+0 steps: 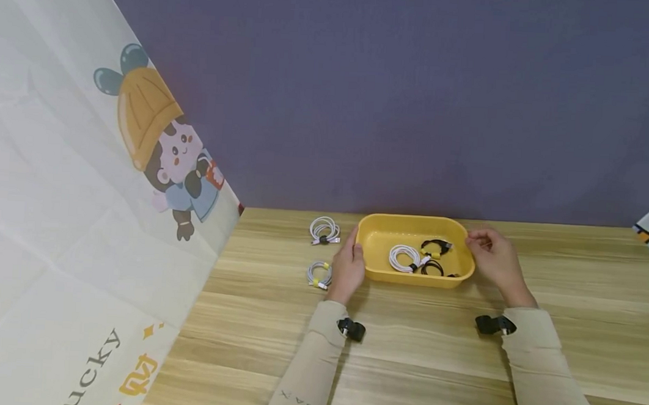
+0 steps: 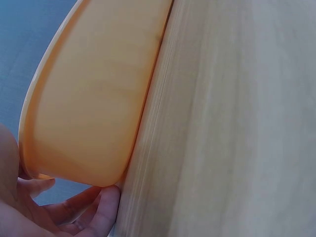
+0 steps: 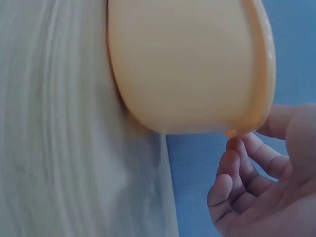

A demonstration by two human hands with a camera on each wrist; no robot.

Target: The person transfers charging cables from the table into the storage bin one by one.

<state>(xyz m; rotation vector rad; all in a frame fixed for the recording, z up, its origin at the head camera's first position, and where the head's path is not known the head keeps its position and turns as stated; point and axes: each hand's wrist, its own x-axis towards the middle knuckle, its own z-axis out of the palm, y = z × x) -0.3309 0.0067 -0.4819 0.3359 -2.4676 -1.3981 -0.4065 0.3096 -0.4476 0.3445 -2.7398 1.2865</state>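
A shallow yellow plastic bin (image 1: 380, 245) sits on the wooden table, close to its far edge. My left hand (image 1: 347, 268) grips the bin's left end, thumb over the rim; the left wrist view shows its fingertips low against the bin wall (image 2: 94, 98). At the opposite end, my right hand (image 1: 497, 260) pinches the rim between thumb and fingers, with the other fingers loosely bent below in the right wrist view. Inside the bin lie a coiled white cable (image 1: 394, 260) with a black tie, a black cable (image 1: 434, 254) with a yellow tie, and another thin black cable (image 1: 433, 263).
Left of the bin on the table (image 1: 405, 347) lie two more coiled cables: a white one (image 1: 324, 239) with a black tie and a greyish one (image 1: 318, 281) with yellow ties. A dark blue panel (image 1: 406, 109) rises behind. A printed white cloth (image 1: 55, 182) hangs at left.
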